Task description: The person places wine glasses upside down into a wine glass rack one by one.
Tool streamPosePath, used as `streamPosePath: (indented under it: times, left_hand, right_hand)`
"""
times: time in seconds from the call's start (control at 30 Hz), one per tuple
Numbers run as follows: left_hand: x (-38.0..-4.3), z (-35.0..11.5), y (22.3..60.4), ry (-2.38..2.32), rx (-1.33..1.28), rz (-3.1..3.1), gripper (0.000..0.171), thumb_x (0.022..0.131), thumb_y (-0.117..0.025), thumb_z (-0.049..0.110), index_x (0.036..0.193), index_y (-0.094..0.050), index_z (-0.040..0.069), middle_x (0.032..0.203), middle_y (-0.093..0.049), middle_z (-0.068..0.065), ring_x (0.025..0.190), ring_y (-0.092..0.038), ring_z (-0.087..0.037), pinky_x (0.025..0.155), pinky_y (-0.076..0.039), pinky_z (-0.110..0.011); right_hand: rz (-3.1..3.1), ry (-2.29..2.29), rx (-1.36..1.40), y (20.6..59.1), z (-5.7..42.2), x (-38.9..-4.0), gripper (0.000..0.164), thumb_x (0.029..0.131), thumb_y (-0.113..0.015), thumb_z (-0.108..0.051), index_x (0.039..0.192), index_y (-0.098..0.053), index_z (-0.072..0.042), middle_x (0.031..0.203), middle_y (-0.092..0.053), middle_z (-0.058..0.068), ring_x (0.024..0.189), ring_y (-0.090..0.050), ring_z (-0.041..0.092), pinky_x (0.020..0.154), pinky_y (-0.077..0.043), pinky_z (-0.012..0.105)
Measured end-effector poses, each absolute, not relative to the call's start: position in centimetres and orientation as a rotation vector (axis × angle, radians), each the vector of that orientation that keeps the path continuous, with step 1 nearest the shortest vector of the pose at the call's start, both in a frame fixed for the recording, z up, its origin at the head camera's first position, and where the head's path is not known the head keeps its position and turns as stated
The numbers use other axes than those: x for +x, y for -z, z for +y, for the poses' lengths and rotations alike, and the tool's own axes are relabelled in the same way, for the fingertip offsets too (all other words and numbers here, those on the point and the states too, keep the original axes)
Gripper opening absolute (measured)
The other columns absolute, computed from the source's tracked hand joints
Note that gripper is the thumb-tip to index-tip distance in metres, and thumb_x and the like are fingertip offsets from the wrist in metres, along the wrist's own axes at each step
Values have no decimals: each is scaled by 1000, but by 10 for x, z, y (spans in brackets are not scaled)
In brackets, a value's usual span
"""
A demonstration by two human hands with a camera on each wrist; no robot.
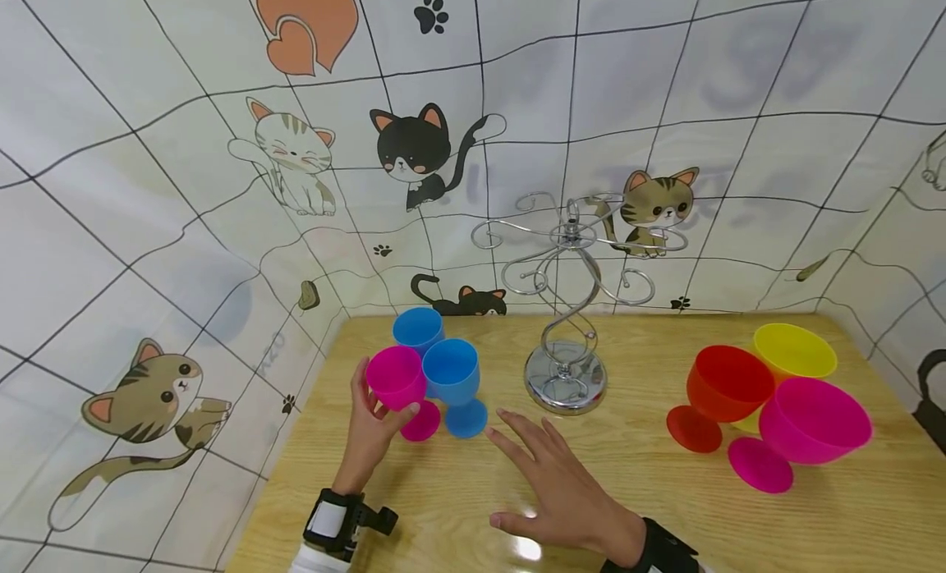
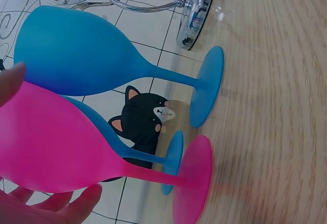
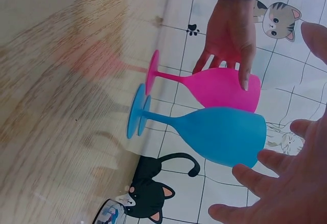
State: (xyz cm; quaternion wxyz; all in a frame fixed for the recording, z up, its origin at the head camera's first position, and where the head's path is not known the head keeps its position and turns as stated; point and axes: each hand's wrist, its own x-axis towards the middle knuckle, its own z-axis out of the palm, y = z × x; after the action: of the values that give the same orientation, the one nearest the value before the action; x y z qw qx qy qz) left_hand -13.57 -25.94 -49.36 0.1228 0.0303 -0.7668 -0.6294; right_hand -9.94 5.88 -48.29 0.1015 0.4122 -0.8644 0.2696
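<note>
On the left of the desk (image 1: 443,499), my left grip (image 1: 372,437) curls round a pink cup (image 1: 395,379) beside two blue cups (image 1: 452,376); it looks light, smooth, stiffish, best held by its bowl; my right grip (image 1: 557,487) spreads empty.

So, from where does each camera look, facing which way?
Head: worn there, facing forward and down at the wooden table; left hand and right hand show.
Left wrist: worn there, facing the gripped pink goblet; thumb and fingertips show.
Right wrist: worn there, facing two blue goblets; both hands show.
Both wrist views share these goblets.
</note>
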Motion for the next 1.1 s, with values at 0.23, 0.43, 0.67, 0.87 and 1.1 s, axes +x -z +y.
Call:
streamPosePath:
  times: [0.23, 0.43, 0.67, 0.87, 1.1]
  left_hand:
    - [-135, -260, 497, 1813, 122, -2219, 96, 81, -81, 18, 152, -19, 36, 146, -40, 4, 129, -49, -24, 90, -54, -20]
    - [-118, -262, 483, 1762, 223, -2132, 94, 80, -82, 14, 151, -23, 35, 141, -45, 6, 124, -51, -19, 87, -54, -18]
    - [-92, -256, 461, 1655, 229, -2142, 97, 76, -83, 6, 152, -27, 29, 140, -47, 3, 120, -52, -19, 85, -55, -17]
    - [-75, -238, 441, 1636, 140, -2119, 99, 73, -82, -4, 152, -28, 22, 140, -48, 1, 119, -53, -18, 84, -56, -18]
    - [-59, -208, 424, 1671, -92, -2117, 99, 71, -81, -9, 152, -29, 14, 142, -46, -2, 125, -49, -17, 85, -57, -20]
  right_hand:
    - [-2576, -815, 1192, 483, 61, -98, 91, 83, -63, -67, 156, -25, -30, 163, -24, 3, 147, -32, 27, 112, -29, 66]
    - [-2564, -805, 1173, 482, 63, -98, 91, 83, -60, -69, 157, -21, -33, 162, -26, 4, 146, -32, 27, 109, -32, 68]
    - [-2537, -794, 1139, 480, 70, -100, 93, 82, -64, -67, 156, -24, -29, 163, -23, 3, 146, -31, 26, 107, -33, 67]
    - [-2568, -817, 1131, 473, 77, -102, 96, 82, -62, -70, 157, -20, -29, 165, -17, 2, 149, -25, 30, 110, -31, 64]
    - [-2626, -1028, 1087, 464, 86, -102, 106, 77, -68, -69, 159, -14, -29, 166, -10, 1, 152, -15, 28, 102, -44, 64]
